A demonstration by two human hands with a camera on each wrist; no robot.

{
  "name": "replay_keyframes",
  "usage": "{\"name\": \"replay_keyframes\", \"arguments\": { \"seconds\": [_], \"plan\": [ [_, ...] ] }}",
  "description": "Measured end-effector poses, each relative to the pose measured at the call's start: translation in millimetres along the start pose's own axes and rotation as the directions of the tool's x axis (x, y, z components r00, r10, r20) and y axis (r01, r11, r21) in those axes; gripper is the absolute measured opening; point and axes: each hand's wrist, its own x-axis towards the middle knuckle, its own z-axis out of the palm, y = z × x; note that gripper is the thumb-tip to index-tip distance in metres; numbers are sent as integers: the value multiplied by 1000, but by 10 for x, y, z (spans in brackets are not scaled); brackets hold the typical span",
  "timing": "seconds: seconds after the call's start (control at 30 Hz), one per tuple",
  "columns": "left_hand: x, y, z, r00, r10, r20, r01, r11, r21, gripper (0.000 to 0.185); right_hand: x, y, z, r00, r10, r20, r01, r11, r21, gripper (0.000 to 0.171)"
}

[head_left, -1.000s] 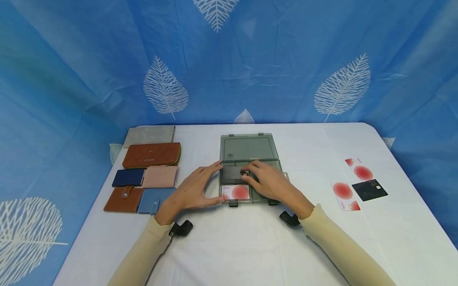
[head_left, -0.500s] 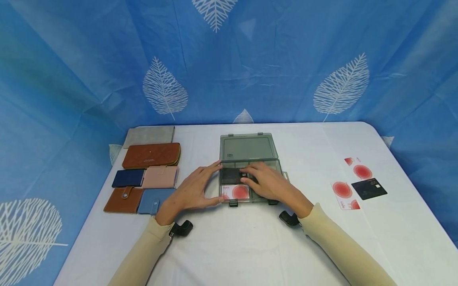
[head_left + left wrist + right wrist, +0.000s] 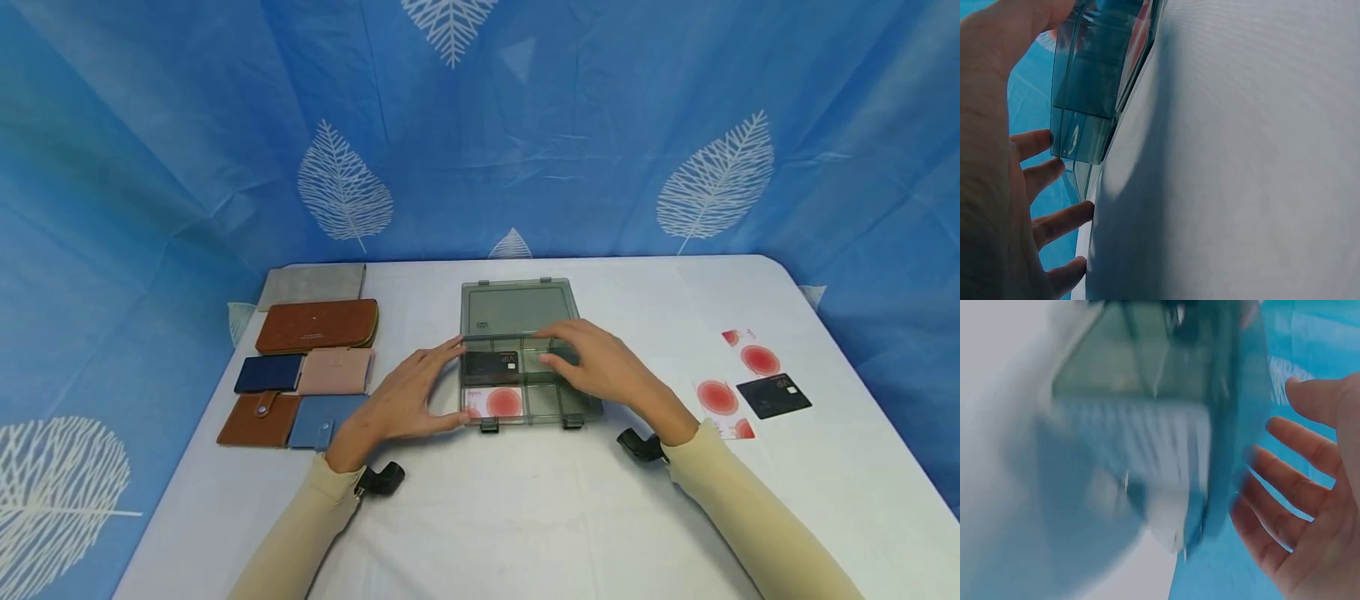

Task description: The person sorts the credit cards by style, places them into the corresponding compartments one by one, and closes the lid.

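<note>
A translucent grey-green compartment box (image 3: 561, 398) lies on the table with its lid (image 3: 519, 308) folded back. A black card marked VIP (image 3: 491, 367) lies in its middle-left compartment. In front of that, a white card with a red circle (image 3: 495, 402) fills the near-left compartment. My left hand (image 3: 405, 396) rests at the box's left side, thumb at the near corner and index finger at the far one; the left wrist view shows its fingers (image 3: 1063, 225) spread. Above the right compartments hovers my right hand (image 3: 600, 362), holding nothing, fingers apart in the right wrist view.
At the left lie several wallets: grey (image 3: 315, 283), long brown (image 3: 318, 325), navy (image 3: 268, 373), pink (image 3: 336, 371), brown with a snap (image 3: 258, 418) and blue (image 3: 324, 421). At the right lie a black card (image 3: 774, 396) and red-and-white cards (image 3: 717, 398).
My right hand has let go of the black VIP card, which now lies flat in the middle-left compartment, and has moved to the right. The left hand has stayed in place.
</note>
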Motion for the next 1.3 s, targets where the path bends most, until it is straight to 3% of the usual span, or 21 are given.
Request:
{"name": "replay_keyframes", "arguments": {
  "seconds": [0.3,0.67,0.93,1.3],
  "plan": [
    [8,5,-10,999,42,-21,-42,999,1,103,-272,416,-275,998,14,-62,-13,1000,13,43],
    [10,3,-42,998,59,-29,-59,998,1,102,-815,854,-617,980,171,-103,-172,985,-1,46],
    [11,18,-60,998,52,-20,-52,999,-6,103,-1228,1175,-884,954,288,-84,-291,956,-24,53],
    [15,29,-70,999,44,-16,-45,999,-20,102,-1900,1773,-1093,890,452,-54,-454,891,-16,62]
  ]
}}
